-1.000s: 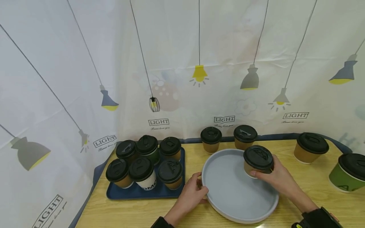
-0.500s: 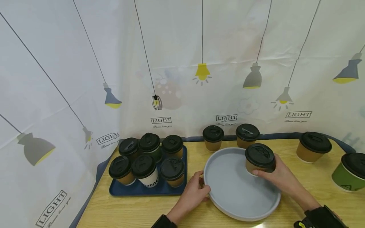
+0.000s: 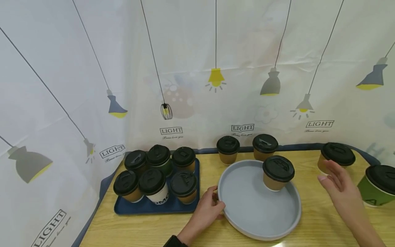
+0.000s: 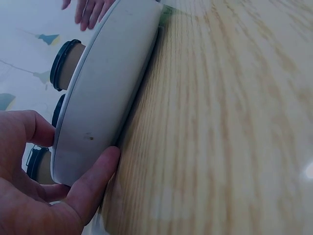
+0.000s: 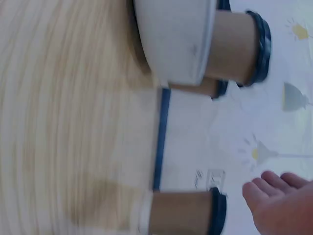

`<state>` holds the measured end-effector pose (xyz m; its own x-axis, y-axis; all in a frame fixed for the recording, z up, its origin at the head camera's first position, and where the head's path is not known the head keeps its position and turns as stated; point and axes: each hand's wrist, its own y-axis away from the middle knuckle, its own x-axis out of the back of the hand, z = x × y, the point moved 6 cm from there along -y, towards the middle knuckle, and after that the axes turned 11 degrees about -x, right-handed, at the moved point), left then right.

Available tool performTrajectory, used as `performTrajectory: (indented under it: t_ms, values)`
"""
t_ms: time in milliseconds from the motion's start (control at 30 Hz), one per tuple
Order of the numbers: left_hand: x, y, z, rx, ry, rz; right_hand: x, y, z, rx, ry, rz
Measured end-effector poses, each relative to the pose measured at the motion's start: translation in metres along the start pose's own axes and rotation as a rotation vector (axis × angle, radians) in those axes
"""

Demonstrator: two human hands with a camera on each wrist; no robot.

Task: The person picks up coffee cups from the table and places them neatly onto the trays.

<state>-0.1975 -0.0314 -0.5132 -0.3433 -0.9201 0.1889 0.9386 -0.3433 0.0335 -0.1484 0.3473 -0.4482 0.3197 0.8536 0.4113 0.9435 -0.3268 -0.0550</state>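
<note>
A round grey tray (image 3: 253, 209) lies on the table, and my left hand (image 3: 206, 207) holds its left rim. In the left wrist view the thumb (image 4: 98, 183) presses low on the tray's side wall while other fingers touch the rim. One brown paper coffee cup (image 3: 276, 180) with a black lid stands upright inside the tray near its far right rim. My right hand (image 3: 347, 197) is in the air right of the tray, fingers extended, holding nothing. Beyond its fingertips stands another lidded brown cup (image 3: 334, 154), partly hidden by them; a green cup (image 3: 376, 190) is to its right.
At left, a blue rectangular tray (image 3: 154, 210) bears several lidded cups. Two brown cups (image 3: 228, 158) (image 3: 261, 155) stand behind the round tray by the wall cloth (image 3: 191, 34), which is printed with lamps. The wooden table (image 3: 135, 231) extends in front.
My right hand has let go of the brown cup, leaving it on the round tray, and moved right toward the other cups. The left hand has stayed on the tray's rim.
</note>
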Motion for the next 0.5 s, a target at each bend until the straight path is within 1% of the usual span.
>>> performTrajectory:
  t_ms: [133, 200, 267, 333, 400, 500]
  values:
    - [-0.001, 0.01, -0.005, 0.016, 0.0, 0.001, 0.023, 0.019, 0.009, -0.082, -0.002, 0.224]
    - [-0.001, 0.013, -0.007, 0.019, -0.001, -0.001, 0.033, 0.024, 0.015, -0.128, -0.01, 0.313]
    - [-0.001, 0.015, -0.008, 0.018, -0.004, -0.001, 0.042, 0.026, 0.023, -0.158, -0.015, 0.372]
    - [-0.001, 0.016, -0.008, 0.013, -0.003, -0.001, 0.048, 0.03, 0.031, -0.159, -0.02, 0.416]
    - [-0.001, 0.017, -0.008, 0.001, -0.005, 0.0, 0.054, 0.035, 0.036, -0.137, -0.021, 0.461]
    - [-0.002, 0.017, -0.007, -0.018, -0.01, 0.0, 0.059, 0.046, 0.039, -0.147, -0.002, 0.52]
